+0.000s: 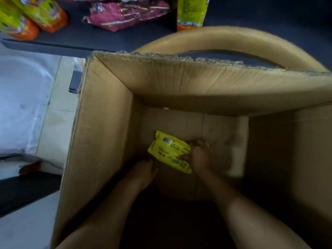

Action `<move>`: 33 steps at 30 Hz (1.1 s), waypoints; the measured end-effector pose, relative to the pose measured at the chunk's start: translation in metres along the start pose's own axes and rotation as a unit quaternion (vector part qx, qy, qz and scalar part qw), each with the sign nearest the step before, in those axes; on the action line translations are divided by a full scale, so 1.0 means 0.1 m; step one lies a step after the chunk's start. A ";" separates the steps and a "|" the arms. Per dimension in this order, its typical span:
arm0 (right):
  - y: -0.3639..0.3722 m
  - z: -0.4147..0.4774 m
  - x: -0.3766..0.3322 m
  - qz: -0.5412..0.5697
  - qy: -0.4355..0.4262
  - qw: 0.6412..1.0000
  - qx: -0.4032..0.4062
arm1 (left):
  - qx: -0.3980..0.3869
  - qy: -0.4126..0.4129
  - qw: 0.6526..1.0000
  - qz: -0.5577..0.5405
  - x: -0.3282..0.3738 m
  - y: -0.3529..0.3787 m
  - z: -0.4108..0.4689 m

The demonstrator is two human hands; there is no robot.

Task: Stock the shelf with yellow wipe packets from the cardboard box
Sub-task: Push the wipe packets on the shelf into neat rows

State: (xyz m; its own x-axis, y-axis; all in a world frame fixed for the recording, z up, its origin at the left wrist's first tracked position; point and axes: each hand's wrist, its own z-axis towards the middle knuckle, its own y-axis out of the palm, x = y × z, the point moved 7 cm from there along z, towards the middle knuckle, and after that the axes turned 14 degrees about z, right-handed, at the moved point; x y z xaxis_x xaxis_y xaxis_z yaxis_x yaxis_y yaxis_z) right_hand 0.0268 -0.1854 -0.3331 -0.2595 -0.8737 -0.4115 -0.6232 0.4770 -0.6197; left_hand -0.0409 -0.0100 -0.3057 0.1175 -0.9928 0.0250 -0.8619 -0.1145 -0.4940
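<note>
A deep cardboard box (100, 133) stands open below me, and both my arms reach down into it. One yellow wipe packet (168, 150) with a barcode lies tilted at the bottom. My right hand (200, 156) grips the packet's right edge, thumb on top. Just left of and below the packet, my left hand (143, 170) has its fingers loosely curled and holds nothing. The dark shelf (100, 38) runs across the top of the view, beyond the box's torn far flap.
On the shelf lie yellow-orange packets (34, 17) at left, a pink packet (125, 14) in the middle and an upright yellow packet (192, 12) at right. A white plastic-wrapped bundle (21, 103) sits left of the box on pale floor tiles.
</note>
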 end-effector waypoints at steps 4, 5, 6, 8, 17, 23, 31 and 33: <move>-0.26 -0.10 0.21 0.011 0.036 0.999 0.034 | -0.002 0.010 1.000 0.005 0.06 -0.03 0.00; -0.33 -0.13 0.26 0.033 0.057 0.997 0.043 | -0.001 0.012 1.000 0.006 0.07 -0.04 -0.01; -0.40 -0.15 0.32 0.049 0.080 0.994 0.057 | 0.000 0.014 1.000 0.008 0.08 -0.04 -0.01; -0.52 -0.19 0.41 0.071 0.108 0.987 0.092 | 0.003 0.022 1.000 0.008 0.11 -0.06 0.00; -0.76 -0.30 0.36 0.350 0.169 0.903 0.183 | 0.008 0.052 0.999 -0.008 0.20 -0.10 0.02; -0.62 -0.44 0.43 0.403 0.240 0.845 0.258 | 0.001 0.047 0.999 -0.024 0.20 -0.09 0.08; -0.40 -0.68 0.78 0.604 0.235 0.700 0.301 | 0.007 0.049 0.998 -0.046 0.27 -0.17 0.10; -0.37 -0.73 0.79 0.673 0.230 0.643 0.284 | 0.018 0.051 0.997 -0.061 0.29 -0.23 0.09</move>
State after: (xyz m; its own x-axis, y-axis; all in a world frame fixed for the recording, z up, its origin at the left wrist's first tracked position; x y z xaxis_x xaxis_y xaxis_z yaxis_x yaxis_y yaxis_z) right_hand -0.0242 -0.2795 -0.2940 -0.5544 0.4935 -0.6701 0.7303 0.6747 -0.1073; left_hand -0.0137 -0.0362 -0.3015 0.1678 -0.9704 0.1739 -0.8262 -0.2346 -0.5121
